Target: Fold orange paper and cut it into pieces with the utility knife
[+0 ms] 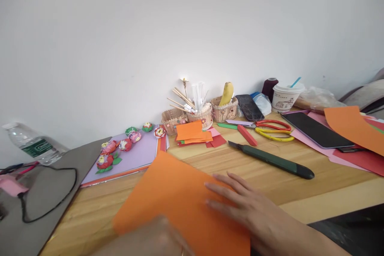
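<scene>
The table [300,190] shows its near edge right of the right hand [244,202], a dark area below it. Bare wood stretches from that hand to the cutter [274,161] beyond, and from the left hand [159,234] leftward to a grey surface [76,168]. The orange sheet [177,196] lies beneath both hands, plain and matte, one corner pointing away. The right hand presses it, fingers spread; the left is blurred, its grip impossible to tell.
</scene>
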Demonstrator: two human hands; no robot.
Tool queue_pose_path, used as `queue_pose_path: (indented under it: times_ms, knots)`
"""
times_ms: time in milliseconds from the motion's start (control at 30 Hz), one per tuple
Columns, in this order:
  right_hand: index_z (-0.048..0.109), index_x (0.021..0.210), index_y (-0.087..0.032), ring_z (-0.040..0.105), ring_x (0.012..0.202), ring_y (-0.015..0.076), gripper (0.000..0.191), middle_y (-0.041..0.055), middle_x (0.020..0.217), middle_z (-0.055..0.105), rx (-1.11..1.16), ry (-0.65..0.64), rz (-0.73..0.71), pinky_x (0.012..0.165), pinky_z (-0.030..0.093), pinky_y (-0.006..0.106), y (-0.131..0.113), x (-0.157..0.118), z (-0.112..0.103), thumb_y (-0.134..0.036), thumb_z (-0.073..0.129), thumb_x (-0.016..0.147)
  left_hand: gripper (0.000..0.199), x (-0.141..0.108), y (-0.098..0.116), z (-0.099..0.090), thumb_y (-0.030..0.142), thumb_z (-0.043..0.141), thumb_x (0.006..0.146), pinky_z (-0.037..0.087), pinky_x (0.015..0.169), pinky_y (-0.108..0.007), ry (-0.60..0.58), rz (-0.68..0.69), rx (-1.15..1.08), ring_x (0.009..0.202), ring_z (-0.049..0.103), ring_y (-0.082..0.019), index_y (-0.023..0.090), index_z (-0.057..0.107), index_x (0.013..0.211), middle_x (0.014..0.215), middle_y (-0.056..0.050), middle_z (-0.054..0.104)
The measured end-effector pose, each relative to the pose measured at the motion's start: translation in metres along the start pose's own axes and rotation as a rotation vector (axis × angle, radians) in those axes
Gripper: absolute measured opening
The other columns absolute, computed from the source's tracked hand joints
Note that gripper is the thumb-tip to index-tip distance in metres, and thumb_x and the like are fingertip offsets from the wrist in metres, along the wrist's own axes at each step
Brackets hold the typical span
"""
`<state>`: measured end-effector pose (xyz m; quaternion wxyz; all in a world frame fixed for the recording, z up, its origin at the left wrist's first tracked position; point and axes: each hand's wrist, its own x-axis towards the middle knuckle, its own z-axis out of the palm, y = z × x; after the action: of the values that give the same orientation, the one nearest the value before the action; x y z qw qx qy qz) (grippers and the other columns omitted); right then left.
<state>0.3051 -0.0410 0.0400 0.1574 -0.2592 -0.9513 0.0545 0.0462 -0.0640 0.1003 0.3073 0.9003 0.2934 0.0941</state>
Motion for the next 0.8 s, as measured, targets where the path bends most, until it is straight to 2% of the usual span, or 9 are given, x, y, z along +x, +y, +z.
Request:
queue_pose_path:
  times_ms: [67,133,267,333,367,433,533,667,800]
  knots:
    - [0.057,0.127,-0.025,0.046,0.128,0.0184,0.05,0.005,0.132,0.057,0.145,-0.085,0.031,0.109,0.033,0.039,-0.001,-0.002,-0.007,-0.009,0.049,0.081,0.05,0.007,-0.014,-0.004,0.048,0.042,0.095,0.035,0.048,-0.018,-0.082,-0.119,-0.145,0.047,0.04,-0.009,0.019,0.038,0.055,0.052,0.005,0.038]
    - [0.06,0.125,-0.024,0.051,0.123,0.0174,0.04,0.0062,0.129,0.06,0.244,-0.115,0.105,0.106,0.037,0.034,0.002,-0.007,-0.009,-0.02,0.054,0.086,0.049,0.018,-0.035,-0.009,0.053,0.042,0.091,0.031,0.048,-0.02,-0.067,-0.32,-0.248,0.051,0.031,-0.009,0.02,0.029,0.057,0.056,0.006,0.027]
    - [0.029,0.148,-0.019,0.045,0.128,0.0221,0.07,0.012,0.142,0.045,0.328,-0.036,0.381,0.098,0.045,0.033,0.012,-0.019,0.003,-0.047,0.052,0.089,0.034,0.045,-0.083,-0.021,0.046,0.036,0.088,0.031,0.05,-0.022,0.106,-0.54,-0.016,0.053,0.036,-0.011,0.022,0.032,0.064,0.06,0.005,0.033]
    - [0.014,0.151,-0.016,0.043,0.129,0.0209,0.073,0.0129,0.144,0.043,0.322,0.062,0.503,0.097,0.045,0.032,0.016,-0.022,0.01,-0.047,0.044,0.093,0.029,0.056,-0.1,-0.024,0.038,0.036,0.088,0.032,0.053,-0.024,0.17,-0.588,0.096,0.057,0.044,-0.014,0.022,0.035,0.064,0.063,0.003,0.043]
    - [0.015,0.151,-0.017,0.043,0.129,0.0204,0.069,0.0124,0.144,0.044,0.289,0.099,0.527,0.097,0.045,0.031,0.017,-0.022,0.013,-0.046,0.041,0.094,0.027,0.061,-0.104,-0.024,0.035,0.036,0.088,0.033,0.056,-0.026,0.194,-0.608,0.155,0.061,0.048,-0.016,0.021,0.037,0.064,0.066,0.001,0.048]
    - [0.032,0.146,-0.019,0.05,0.125,0.0201,0.057,0.0114,0.14,0.049,0.139,0.143,0.495,0.094,0.048,0.031,0.019,-0.018,0.017,-0.042,0.04,0.095,0.023,0.067,-0.107,-0.021,0.028,0.038,0.087,0.036,0.063,-0.029,0.219,-0.64,0.267,0.071,0.056,-0.021,0.021,0.043,0.066,0.072,-0.003,0.056]
    - [0.06,0.12,-0.019,0.062,0.109,0.0233,0.036,0.0122,0.124,0.061,-0.15,0.187,0.379,0.083,0.054,0.035,0.019,-0.008,0.022,-0.039,0.045,0.093,0.012,0.069,-0.101,-0.012,0.02,0.044,0.085,0.038,0.072,-0.032,0.212,-0.668,0.373,0.086,0.061,-0.027,0.019,0.055,0.084,0.087,-0.008,0.065]
    - [0.061,0.116,-0.011,0.062,0.105,0.0284,0.039,0.0169,0.117,0.064,-0.353,0.29,0.304,0.085,0.052,0.044,0.013,0.007,0.032,-0.037,0.043,0.094,0.034,0.063,-0.096,-0.006,0.021,0.046,0.087,0.04,0.071,-0.033,0.176,-0.695,0.382,0.086,0.064,-0.028,0.015,0.051,0.12,0.092,-0.009,0.067]
    - [0.063,0.115,-0.012,0.06,0.109,0.0249,0.039,0.013,0.12,0.065,-0.495,0.372,0.146,0.09,0.049,0.039,0.005,0.016,0.04,-0.035,0.038,0.096,0.055,0.058,-0.1,-0.012,0.026,0.049,0.087,0.041,0.068,-0.03,0.128,-0.682,0.283,0.079,0.063,-0.023,0.017,0.036,0.139,0.083,-0.001,0.064]
